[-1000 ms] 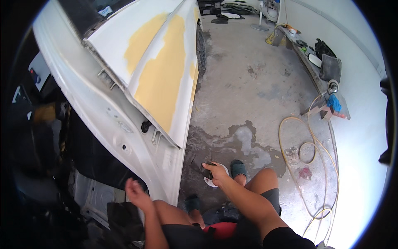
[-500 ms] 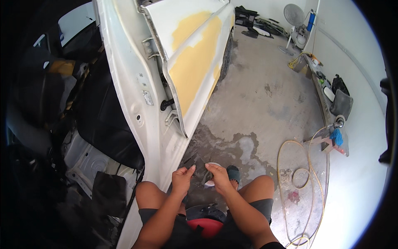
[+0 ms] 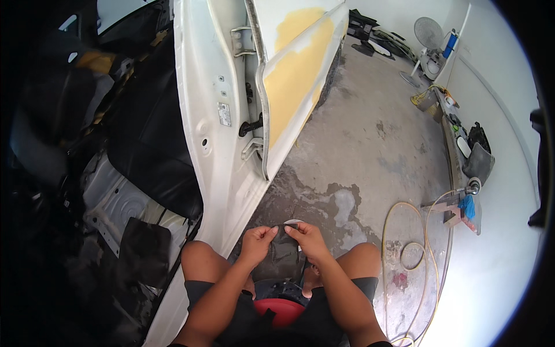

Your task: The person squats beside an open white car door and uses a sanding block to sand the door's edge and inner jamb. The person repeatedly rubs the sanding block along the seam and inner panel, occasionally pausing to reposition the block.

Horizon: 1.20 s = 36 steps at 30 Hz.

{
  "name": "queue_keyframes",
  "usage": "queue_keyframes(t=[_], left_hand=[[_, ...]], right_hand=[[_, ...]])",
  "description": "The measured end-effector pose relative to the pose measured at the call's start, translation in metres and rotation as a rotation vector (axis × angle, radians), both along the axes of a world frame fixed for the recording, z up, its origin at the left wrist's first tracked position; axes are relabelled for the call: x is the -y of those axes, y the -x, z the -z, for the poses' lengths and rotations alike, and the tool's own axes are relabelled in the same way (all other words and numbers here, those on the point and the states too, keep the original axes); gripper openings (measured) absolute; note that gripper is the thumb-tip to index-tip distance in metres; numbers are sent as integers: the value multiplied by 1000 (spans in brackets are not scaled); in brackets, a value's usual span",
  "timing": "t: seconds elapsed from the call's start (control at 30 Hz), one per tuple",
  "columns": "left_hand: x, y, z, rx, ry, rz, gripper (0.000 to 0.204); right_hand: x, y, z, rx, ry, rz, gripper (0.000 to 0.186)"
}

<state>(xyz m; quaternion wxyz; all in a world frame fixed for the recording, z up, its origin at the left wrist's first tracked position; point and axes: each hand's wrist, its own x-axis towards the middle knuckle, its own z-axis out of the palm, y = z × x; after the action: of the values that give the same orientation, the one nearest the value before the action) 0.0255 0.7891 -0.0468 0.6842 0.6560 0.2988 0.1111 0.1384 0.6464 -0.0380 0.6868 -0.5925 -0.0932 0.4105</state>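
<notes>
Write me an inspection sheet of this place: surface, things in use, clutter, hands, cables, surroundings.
Surface: grey concrete floor, with a dark, wet-looking patch.
Things in use: thin dark sheet, being held; white car panel with yellow patches ahead.
Clutter: blue cloth at the near end of the bench; dark parts on the far floor.
Hands: left hand and right hand both pinch the sheet.
Cables: tan hose looped on the floor; apparent yellow cord by the bench's far end.
Surroundings: white wall right, standing fan beyond, open car interior left.
</notes>
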Motion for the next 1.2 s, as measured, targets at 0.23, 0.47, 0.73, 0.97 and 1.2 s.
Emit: queue_keyframes(t=[0.23, 0.47, 0.73, 0.97, 1.2], left_hand=[[1, -7, 6, -56, 50, 75, 22], [-12, -2, 15, -176, -65, 243, 17], [-13, -2, 8, -172, 23, 77, 28], [-10, -2, 0, -162, 79, 89, 30], [-23, 3, 8, -165, -9, 67, 28]], right_hand=[[-9, -17, 17, -157, -2, 231, 17], [-13, -48, 8, 467, 368, -167, 33], [-20, -50, 8, 318, 278, -141, 24], [-14, -53, 12, 135, 293, -214, 27], [-20, -56, 10, 63, 284, -214, 33]])
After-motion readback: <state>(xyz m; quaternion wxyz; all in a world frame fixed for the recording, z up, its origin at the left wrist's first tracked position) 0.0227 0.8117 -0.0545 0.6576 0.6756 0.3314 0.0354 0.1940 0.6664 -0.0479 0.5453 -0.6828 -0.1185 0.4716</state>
